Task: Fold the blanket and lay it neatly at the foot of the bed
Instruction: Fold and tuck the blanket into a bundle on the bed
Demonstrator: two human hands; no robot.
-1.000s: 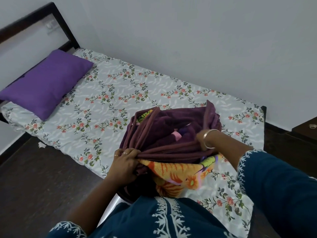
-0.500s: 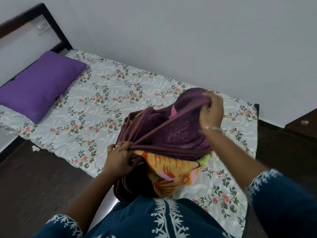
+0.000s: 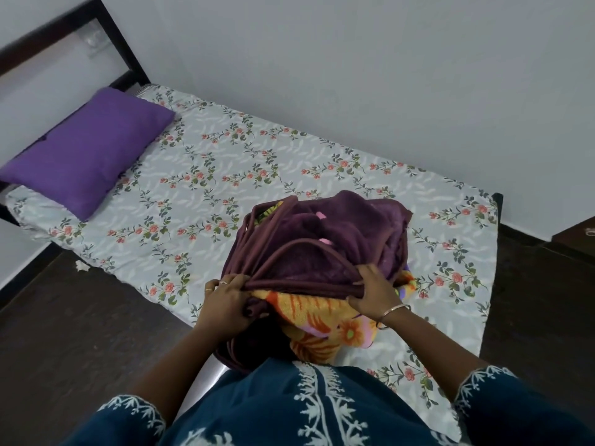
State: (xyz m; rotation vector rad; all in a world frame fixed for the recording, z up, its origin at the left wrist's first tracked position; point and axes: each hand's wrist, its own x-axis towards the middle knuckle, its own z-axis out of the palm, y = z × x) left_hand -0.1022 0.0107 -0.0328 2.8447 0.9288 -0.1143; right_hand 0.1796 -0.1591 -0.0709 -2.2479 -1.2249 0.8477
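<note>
Near the bed's (image 3: 450, 220) foot, left hand (image 3: 230, 304) and right hand (image 3: 375, 292) each grip the blanket's (image 3: 322, 249) bunched near edge.

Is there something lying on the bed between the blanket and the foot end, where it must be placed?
Nothing visible does. Both hands, left and right, grip the bunched blanket. The floral sheet toward the foot end lies bare; the purple pillow is at the opposite end.

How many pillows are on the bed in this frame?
1. A purple pillow lies at the head end of the bed, at the far left by the dark headboard. The bunched blanket could hide something beneath it.
</note>
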